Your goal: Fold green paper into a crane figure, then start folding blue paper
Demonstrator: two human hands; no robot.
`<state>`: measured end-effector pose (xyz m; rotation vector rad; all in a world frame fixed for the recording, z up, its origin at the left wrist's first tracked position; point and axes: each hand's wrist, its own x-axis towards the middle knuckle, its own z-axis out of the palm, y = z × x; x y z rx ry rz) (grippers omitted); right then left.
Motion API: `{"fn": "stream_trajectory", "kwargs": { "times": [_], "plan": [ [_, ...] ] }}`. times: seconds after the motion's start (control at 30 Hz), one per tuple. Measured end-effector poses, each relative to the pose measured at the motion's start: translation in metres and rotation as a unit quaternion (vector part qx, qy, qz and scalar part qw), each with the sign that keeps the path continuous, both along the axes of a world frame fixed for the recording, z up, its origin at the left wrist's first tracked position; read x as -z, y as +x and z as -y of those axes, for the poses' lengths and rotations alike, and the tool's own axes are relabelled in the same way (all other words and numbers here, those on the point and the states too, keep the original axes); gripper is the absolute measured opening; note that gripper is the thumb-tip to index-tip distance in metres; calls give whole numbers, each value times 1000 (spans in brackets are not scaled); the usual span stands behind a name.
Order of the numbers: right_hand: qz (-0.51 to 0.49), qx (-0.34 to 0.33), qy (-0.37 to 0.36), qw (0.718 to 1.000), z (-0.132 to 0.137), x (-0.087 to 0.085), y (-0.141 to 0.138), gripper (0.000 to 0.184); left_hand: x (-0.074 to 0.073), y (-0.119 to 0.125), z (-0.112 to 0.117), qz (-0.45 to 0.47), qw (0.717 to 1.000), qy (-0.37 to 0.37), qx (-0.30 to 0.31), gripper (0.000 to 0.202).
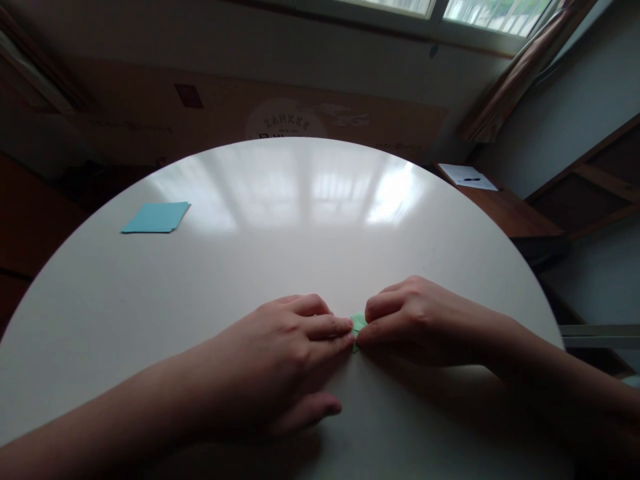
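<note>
A small piece of light green folded paper [358,321] lies on the white table between my two hands, largely covered by fingers. From the left, my left hand [293,337] reaches over it, fingers stretched out with the tips on the paper's left side and the thumb held apart below. My right hand [417,319] is closed, its curled fingers pinching the paper's right side. How the paper is folded underneath the fingers is hidden.
A stack of light blue paper squares [156,217] rests at the far left of the round white table [280,260]. Beyond its right edge, a brown wooden surface [525,217] carries a white sheet [463,175] with a dark pen [471,179]. A large cardboard panel [220,107] stands behind.
</note>
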<state>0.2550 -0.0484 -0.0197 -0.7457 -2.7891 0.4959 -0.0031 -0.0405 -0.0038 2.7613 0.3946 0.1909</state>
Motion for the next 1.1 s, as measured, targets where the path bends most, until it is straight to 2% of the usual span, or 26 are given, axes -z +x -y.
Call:
{"fn": "stream_trajectory", "kwargs": {
  "times": [0.17, 0.33, 0.4, 0.6, 0.87, 1.03, 1.1],
  "plan": [
    [-24, -3, -20, 999, 2, 1, 0, 20, -4, 1, -1, 8, 1000, -23, 1, 38],
    [-118, 19, -135, 984, -7, 0, 10, 14, -2, 0, 0, 3, 1000, -17, -5, 39],
    [-139, 28, -149, 979, -11, -1, 14, 12, 0, -1, 2, 8, 1000, -4, -10, 40],
    [-111, 32, -134, 984, -11, 0, 15, 11, 6, 0, 9, 8, 999, 43, -23, 46],
    [-73, 96, -39, 992, -9, 4, 3, 13, 8, 6, 19, -44, 996, 47, -54, 60],
    [-68, 131, -69, 987, -8, 7, -3, 7, 9, 9, 22, -47, 995, 62, -57, 67],
    [-67, 152, -79, 983, -7, 6, -7, 11, 10, 10, 25, -46, 995, 68, -64, 64]
  ]
}}
